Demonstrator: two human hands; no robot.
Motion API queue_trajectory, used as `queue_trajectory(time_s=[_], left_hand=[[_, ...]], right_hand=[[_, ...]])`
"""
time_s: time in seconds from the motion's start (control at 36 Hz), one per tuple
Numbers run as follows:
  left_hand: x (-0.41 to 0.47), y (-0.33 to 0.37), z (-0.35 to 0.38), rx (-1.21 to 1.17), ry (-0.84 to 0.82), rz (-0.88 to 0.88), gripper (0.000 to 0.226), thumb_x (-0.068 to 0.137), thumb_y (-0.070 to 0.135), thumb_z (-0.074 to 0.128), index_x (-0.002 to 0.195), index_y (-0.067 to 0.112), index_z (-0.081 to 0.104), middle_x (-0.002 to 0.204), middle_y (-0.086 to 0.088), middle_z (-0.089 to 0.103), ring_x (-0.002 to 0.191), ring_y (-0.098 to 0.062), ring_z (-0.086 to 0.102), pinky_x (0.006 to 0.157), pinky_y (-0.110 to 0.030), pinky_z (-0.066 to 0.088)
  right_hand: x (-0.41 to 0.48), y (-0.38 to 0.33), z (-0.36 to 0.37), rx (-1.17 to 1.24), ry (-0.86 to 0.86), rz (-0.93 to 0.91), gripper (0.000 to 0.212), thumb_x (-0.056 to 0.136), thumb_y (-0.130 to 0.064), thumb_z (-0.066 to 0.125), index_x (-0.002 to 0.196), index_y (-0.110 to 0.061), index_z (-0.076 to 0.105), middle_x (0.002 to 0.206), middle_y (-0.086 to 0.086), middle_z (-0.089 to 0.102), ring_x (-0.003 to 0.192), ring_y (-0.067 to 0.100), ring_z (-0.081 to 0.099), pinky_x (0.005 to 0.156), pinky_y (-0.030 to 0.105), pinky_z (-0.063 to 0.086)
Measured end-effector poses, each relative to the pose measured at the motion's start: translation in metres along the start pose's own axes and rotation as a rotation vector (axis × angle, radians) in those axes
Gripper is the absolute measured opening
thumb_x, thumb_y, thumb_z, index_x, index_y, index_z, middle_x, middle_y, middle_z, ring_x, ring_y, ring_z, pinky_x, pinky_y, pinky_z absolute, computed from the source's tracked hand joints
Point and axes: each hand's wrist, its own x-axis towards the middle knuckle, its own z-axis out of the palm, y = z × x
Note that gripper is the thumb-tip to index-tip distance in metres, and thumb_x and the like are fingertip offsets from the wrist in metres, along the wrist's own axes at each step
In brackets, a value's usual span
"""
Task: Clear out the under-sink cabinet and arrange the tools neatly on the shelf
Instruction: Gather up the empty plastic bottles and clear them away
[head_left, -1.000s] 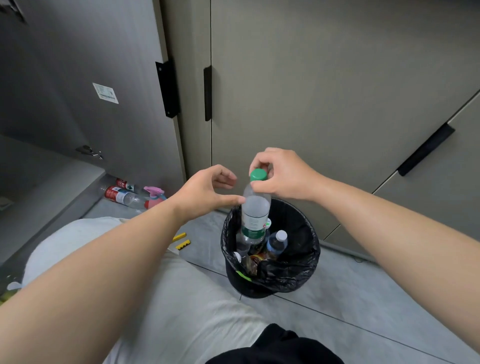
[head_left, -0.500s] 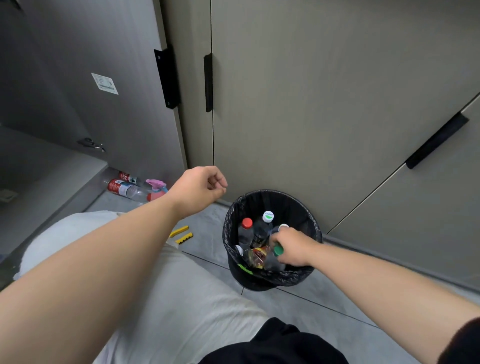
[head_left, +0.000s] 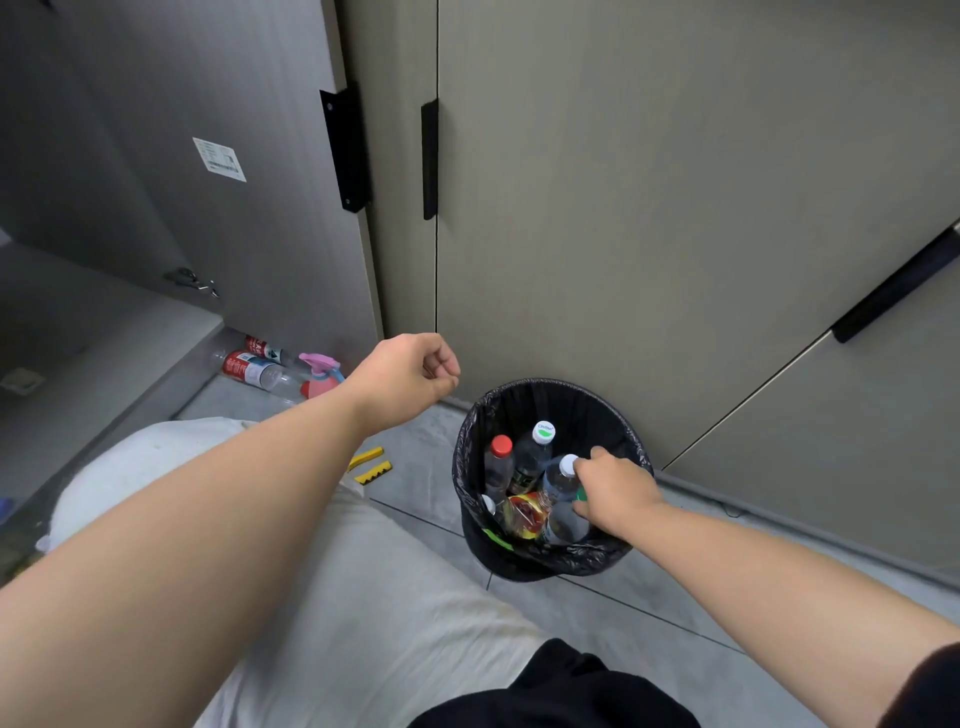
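Head view shows the right hand (head_left: 615, 493) curled round the neck of the green-capped bottle (head_left: 566, 525), low in the black-lined bin (head_left: 545, 395), left hand (head_left: 410, 374) loosely curled and empty; probably light, thin-walled and slick, it is best held by that stiff neck.

Glossy crinkled plastic bin liner (head_left: 470, 457), clear plastic bottles (head_left: 532, 457), matt cabinet doors (head_left: 649, 208).
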Motion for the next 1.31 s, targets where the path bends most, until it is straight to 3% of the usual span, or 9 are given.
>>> queue_trajectory(time_s=[0.25, 0.39, 0.58, 0.67, 0.81, 0.92, 1.0, 1.14, 1.31], left_hand=[[-0.006, -0.004, -0.013, 0.041, -0.03, -0.081, 0.009, 0.091, 0.017, 0.063, 0.09, 0.021, 0.07, 0.085, 0.009, 0.068, 0.081, -0.012, 0.063, 0.071, -0.022, 0.048], [-0.007, -0.022, -0.044, 0.217, -0.243, -0.214, 0.015, 0.092, 0.028, 0.066, 0.1, 0.018, 0.072, 0.104, 0.003, 0.073, 0.101, -0.02, 0.065, 0.096, -0.032, 0.051], [-0.01, -0.086, -0.104, 0.253, -0.247, -0.342, 0.015, 0.09, 0.028, 0.065, 0.097, 0.019, 0.075, 0.112, 0.008, 0.072, 0.101, -0.014, 0.068, 0.089, -0.025, 0.053], [-0.018, -0.125, -0.123, 0.188, -0.137, -0.41, 0.015, 0.093, 0.026, 0.065, 0.1, 0.015, 0.072, 0.097, 0.007, 0.069, 0.081, -0.009, 0.064, 0.067, -0.019, 0.046], [-0.043, -0.201, -0.129, 0.122, 0.045, -0.563, 0.014, 0.093, 0.024, 0.062, 0.096, 0.014, 0.071, 0.105, -0.006, 0.072, 0.099, -0.025, 0.065, 0.084, -0.031, 0.051], [-0.061, -0.257, -0.121, -0.056, 0.189, -0.702, 0.015, 0.093, 0.022, 0.059, 0.093, 0.012, 0.07, 0.1, -0.008, 0.073, 0.096, -0.028, 0.067, 0.087, -0.037, 0.055], [-0.069, -0.297, -0.11, -0.342, 0.294, -0.805, 0.011, 0.093, 0.017, 0.061, 0.092, 0.012, 0.071, 0.098, -0.009, 0.074, 0.091, -0.026, 0.07, 0.083, -0.035, 0.057], [-0.074, -0.348, -0.089, -0.801, 0.503, -0.941, 0.014, 0.1, 0.017, 0.059, 0.102, 0.01, 0.071, 0.1, -0.009, 0.073, 0.086, -0.02, 0.071, 0.069, -0.028, 0.054], [-0.07, -0.394, -0.067, -1.081, 0.635, -0.984, 0.014, 0.101, 0.019, 0.061, 0.102, 0.012, 0.073, 0.098, -0.007, 0.075, 0.092, -0.023, 0.073, 0.078, -0.033, 0.057]], right_hand=[[0.024, -0.032, -0.072, 0.155, 0.317, -0.133, 0.03, 0.092, -0.052, 0.055, 0.075, -0.028, 0.053, 0.082, -0.01, 0.056, 0.077, 0.022, 0.062, 0.06, 0.031, 0.038], [0.045, -0.085, -0.127, 0.284, 0.386, -0.3, 0.026, 0.092, -0.049, 0.052, 0.075, -0.03, 0.055, 0.076, -0.008, 0.051, 0.069, 0.019, 0.057, 0.063, 0.034, 0.049], [0.087, -0.178, -0.174, 0.379, 0.317, -0.551, 0.011, 0.089, -0.029, 0.058, 0.081, -0.025, 0.065, 0.084, -0.005, 0.053, 0.076, 0.021, 0.06, 0.075, 0.04, 0.053], [0.111, -0.218, -0.18, 0.38, 0.24, -0.64, 0.009, 0.089, -0.021, 0.061, 0.085, -0.021, 0.069, 0.086, -0.003, 0.054, 0.077, 0.019, 0.059, 0.078, 0.036, 0.051], [0.154, -0.287, -0.168, 0.35, 0.066, -0.71, 0.013, 0.088, -0.016, 0.062, 0.094, -0.012, 0.073, 0.095, 0.009, 0.059, 0.089, 0.025, 0.061, 0.079, 0.027, 0.043], [0.191, -0.342, -0.145, 0.321, -0.096, -0.69, 0.021, 0.087, -0.019, 0.065, 0.106, -0.016, 0.073, 0.103, 0.007, 0.066, 0.098, 0.026, 0.063, 0.079, 0.023, 0.041], [0.218, -0.377, -0.12, 0.34, -0.182, -0.597, 0.026, 0.086, -0.026, 0.066, 0.112, -0.024, 0.069, 0.115, 0.001, 0.069, 0.106, 0.021, 0.063, 0.094, 0.029, 0.049], [0.258, -0.429, -0.076, 0.497, -0.314, -0.414, 0.051, 0.091, -0.023, 0.065, 0.139, -0.018, 0.051, 0.136, 0.008, 0.056, 0.118, 0.024, 0.057, 0.092, 0.03, 0.045], [0.306, -0.48, -0.033, 0.526, -0.207, -0.206, 0.071, 0.087, -0.022, 0.071, 0.149, -0.015, 0.036, 0.144, 0.014, 0.043, 0.127, 0.033, 0.05, 0.104, 0.041, 0.044]])
